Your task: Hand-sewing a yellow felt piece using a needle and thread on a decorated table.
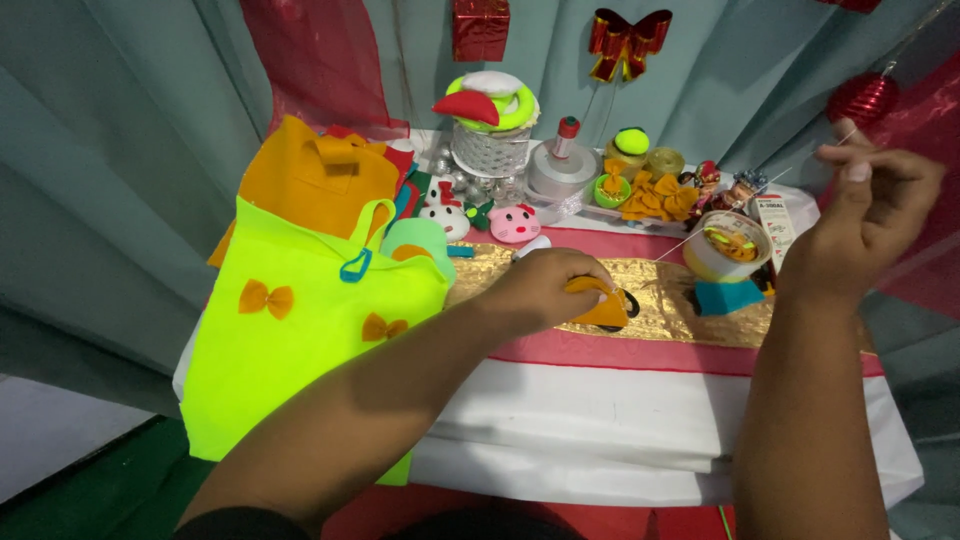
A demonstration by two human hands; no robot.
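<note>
Sewing step, thread drawn out: left hand (pixel 545 285) fingers grip orange felt piece (pixel 597 305) on desk (pixel 640 400); right hand (pixel 870 215) fingers pinch white thread (pixel 700 235) taut, raised. Next calls for a controlled pull.

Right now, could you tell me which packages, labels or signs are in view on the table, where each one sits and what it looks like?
Small box: far right of the table, beside the round tub, narrow upright carton, white with red printing.
Round tub: just left of that box, white wall, open top, yellow and green bits inside.
Gift-box ornament: hanging on the curtain above the table, shiny red cube.
No screens or signs show.
</note>
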